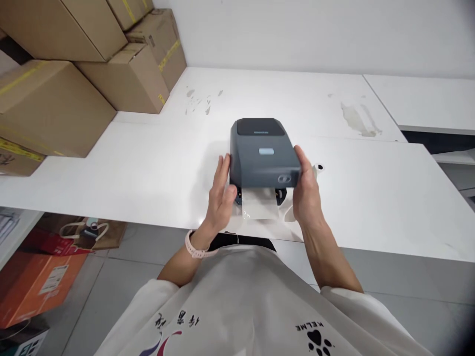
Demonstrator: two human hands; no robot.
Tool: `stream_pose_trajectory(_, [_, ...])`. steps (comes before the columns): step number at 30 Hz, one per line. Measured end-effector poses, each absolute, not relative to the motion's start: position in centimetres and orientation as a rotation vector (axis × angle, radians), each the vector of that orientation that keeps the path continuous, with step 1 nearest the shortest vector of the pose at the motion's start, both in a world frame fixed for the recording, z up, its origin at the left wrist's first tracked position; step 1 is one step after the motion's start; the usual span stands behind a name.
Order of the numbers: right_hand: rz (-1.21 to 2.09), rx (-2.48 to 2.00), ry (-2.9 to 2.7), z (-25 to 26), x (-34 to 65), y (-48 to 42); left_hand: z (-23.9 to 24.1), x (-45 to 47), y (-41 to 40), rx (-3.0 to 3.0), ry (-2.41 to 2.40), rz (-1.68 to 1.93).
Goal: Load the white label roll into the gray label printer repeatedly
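A dark grey label printer [260, 158] stands near the front edge of the white table, its lid raised at the front. From the gap under the lid comes a strip of white label paper [260, 203], lying toward me. My left hand [219, 200] presses against the printer's left side, fingers fairly straight and thumb by the lid's lower front corner. On the right, my right hand [308, 193] grips the lid's side and front corner; some of its fingers are hidden behind the lid. A small white roll [318, 168] lies just beyond my right hand.
Cardboard boxes [55, 99] are stacked at the back left of the table [166, 183]. Worn patches [358, 118] mark the surface. Below left, on the floor, are an orange box [44, 282] and a paper bag [111, 235]. A wall rises behind the table.
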State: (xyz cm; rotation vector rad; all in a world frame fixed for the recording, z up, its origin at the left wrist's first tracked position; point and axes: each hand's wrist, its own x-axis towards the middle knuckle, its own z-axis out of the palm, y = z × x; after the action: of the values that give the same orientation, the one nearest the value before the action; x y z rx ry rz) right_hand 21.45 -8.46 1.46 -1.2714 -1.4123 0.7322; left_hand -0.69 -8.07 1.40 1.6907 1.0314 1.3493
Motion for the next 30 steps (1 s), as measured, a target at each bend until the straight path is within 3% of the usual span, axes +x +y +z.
stream_pose_trajectory(5, [0.521, -1.225, -1.485, 7.5, 21.4, -1.3, 3.3, -0.8, -0.8, 1.667, 1.264, 1.377])
stream_pose_trajectory(11, [0.582, -1.253, -1.461, 12.1, 21.0, 6.3, 3.1, -1.2, 1.1, 1.716, 1.539, 0.75])
stream_pose_trajectory(17, [0.06, -1.2, -1.754, 12.3, 20.4, 4.3, 2.4, -1.2, 1.0, 1.648, 1.433, 0.73])
stream_pose_trajectory(24, [0.39, -1.477, -2.671, 7.9, 18.7, 4.0, 2.4, -0.6, 1.3, 1.778, 1.509, 0.689])
stream_pose_trajectory(27, [0.465, -1.546, -2.748, 6.8, 18.5, 5.0, 2.4, -0.7, 1.3, 1.759, 1.502, 0.692])
stream_pose_trajectory(30, [0.755, -1.327, -2.656, 7.9, 20.1, 4.9, 2.5, -0.8, 1.2, 1.732, 1.49, 0.698])
